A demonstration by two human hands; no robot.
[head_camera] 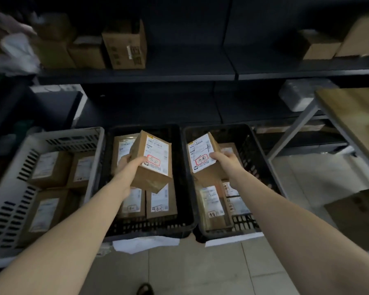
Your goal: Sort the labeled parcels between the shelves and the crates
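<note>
My left hand [129, 165] grips a brown labeled parcel [152, 160], tilted, above the middle black crate [180, 167]. My right hand [226, 159] grips a second labeled parcel [201, 153] over the right black crate [262, 158]. Both parcels carry a white label with a red-framed handwritten mark. Several labeled parcels lie flat in each black crate. A grey crate [11, 188] on the left also holds several brown parcels.
Dark shelves [179, 75] run behind the crates, with cardboard boxes at upper left [126, 45] and upper right [320, 47]. A wrapped white packet [298, 96] lies on the lower shelf. A wooden table on a metal frame [354, 116] stands at right, a carton [358, 216] under it.
</note>
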